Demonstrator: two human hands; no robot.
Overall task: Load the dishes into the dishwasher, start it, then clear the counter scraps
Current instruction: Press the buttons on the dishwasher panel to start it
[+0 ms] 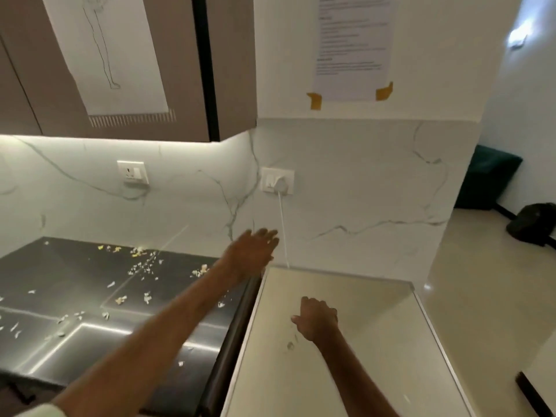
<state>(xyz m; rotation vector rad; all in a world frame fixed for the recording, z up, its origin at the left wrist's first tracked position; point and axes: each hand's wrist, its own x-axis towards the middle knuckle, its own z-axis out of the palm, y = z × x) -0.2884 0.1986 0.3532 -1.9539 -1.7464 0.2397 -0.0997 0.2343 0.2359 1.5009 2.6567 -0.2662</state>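
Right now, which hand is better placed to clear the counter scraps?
Left, likely. The left hand is open at the right edge of the dark counter, beside the scraps. The right hand is curled above the pale top.

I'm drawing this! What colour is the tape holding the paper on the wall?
Yellow-orange tape, clearest in the head view.

I see my left hand (251, 254) stretched flat over the desk (60, 266) littered with scraps (137, 252), my right hand (317, 322) curled above the pale top (376, 356).
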